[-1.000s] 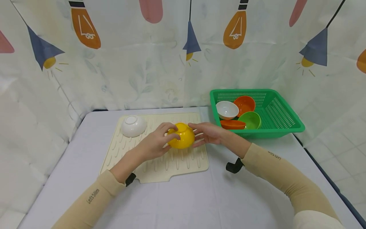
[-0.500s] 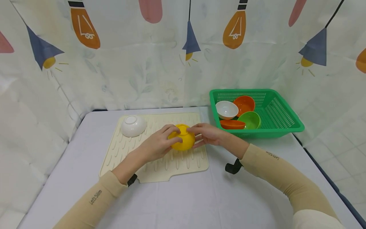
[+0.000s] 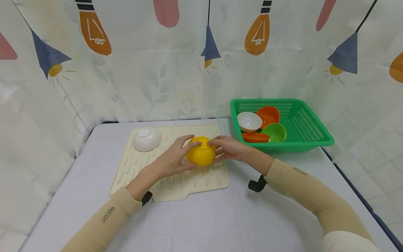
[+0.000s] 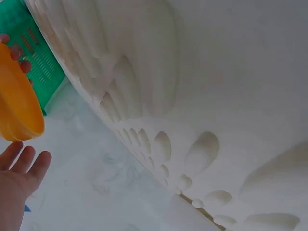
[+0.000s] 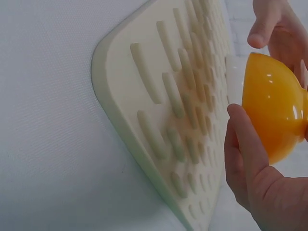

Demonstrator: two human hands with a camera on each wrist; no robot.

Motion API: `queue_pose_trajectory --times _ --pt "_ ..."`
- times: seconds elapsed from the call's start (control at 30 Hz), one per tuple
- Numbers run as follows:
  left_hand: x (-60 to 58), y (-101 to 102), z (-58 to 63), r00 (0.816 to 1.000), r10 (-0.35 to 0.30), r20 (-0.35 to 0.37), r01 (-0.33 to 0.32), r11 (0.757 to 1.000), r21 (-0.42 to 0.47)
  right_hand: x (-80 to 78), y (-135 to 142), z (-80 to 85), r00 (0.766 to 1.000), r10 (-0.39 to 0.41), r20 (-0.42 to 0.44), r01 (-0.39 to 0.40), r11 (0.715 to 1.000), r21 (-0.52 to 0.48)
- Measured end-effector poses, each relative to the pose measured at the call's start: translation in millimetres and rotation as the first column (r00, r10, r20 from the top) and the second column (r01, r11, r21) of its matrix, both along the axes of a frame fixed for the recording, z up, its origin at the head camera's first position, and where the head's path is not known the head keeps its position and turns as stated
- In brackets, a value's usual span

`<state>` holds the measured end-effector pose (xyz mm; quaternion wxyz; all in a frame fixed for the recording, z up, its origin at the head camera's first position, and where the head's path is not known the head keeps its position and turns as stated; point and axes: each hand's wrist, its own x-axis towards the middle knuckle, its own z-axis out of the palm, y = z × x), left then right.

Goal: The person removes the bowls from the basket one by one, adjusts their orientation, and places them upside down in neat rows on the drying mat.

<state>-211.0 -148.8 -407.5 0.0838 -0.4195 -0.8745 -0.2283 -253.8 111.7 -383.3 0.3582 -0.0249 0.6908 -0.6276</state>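
Observation:
A glossy yellow bowl (image 3: 201, 154) is held upside down over the cream drying mat (image 3: 176, 189), its foot ring up and tilted toward the head camera. From the right side, my right hand (image 3: 231, 147) grips it, thumb by the foot ring and fingers at the rim, as the right wrist view shows. My left hand (image 3: 171, 157) spreads its fingers around the bowl's left side. Its thumb stands just off the rim in the right wrist view; the left wrist view shows straight fingers (image 4: 36, 166) close under the bowl. Whether they touch is unclear.
On the mat's far left corner a white bowl (image 3: 147, 139) rests upside down. A green basket (image 3: 315, 144) at the back right holds a white bowl (image 3: 249, 121), a green bowl (image 3: 275, 133) and two orange bowls (image 3: 269, 116). A patterned curtain (image 3: 176, 80) hangs behind the table.
The yellow bowl has shifted slightly right and turned a little. My left fingers have opened out from it, while my right thumb has come in against its foot ring.

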Motion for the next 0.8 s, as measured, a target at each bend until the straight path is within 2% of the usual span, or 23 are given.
queue_pose_trajectory --times 0.1,0.23,0.43,0.57,0.67,0.73,0.8 --pt "-0.2 0.1 -0.6 0.999 0.003 0.042 -0.004 1.0 0.017 0.3 -0.8 -0.8 1.0 0.001 -0.02 -0.001 1.0 0.012" --pt "-1.3 0.4 -1.1 0.999 0.006 0.054 -0.007 0.999 0.031 0.6 -1.7 -3.1 0.999 0.004 -0.048 -0.003 1.0 0.028" --pt "-2.9 -0.2 -1.4 1.0 0.019 0.001 -0.019 0.999 0.048 -1.2 3.5 -6.5 0.991 0.064 -0.116 -0.065 0.998 0.003" --pt "-3.4 -1.4 0.0 0.998 0.04 -0.05 -0.036 0.996 0.079 -4.4 11.5 -5.5 0.96 0.161 -0.231 -0.146 0.986 0.081" --pt "-2.8 -1.9 1.4 0.996 0.056 -0.071 -0.048 0.993 0.108 -5.4 13.5 -4.1 0.926 0.198 -0.321 -0.152 0.975 0.164" --pt "-2.1 -2.0 1.6 0.994 0.068 -0.079 -0.058 0.991 0.121 -4.5 12.1 -4.1 0.903 0.198 -0.381 -0.14 0.975 0.175" --pt "-1.5 -2.5 1.6 0.993 0.075 -0.086 -0.064 0.99 0.127 -3.2 11.0 -4.2 0.867 0.209 -0.453 -0.137 0.973 0.187"
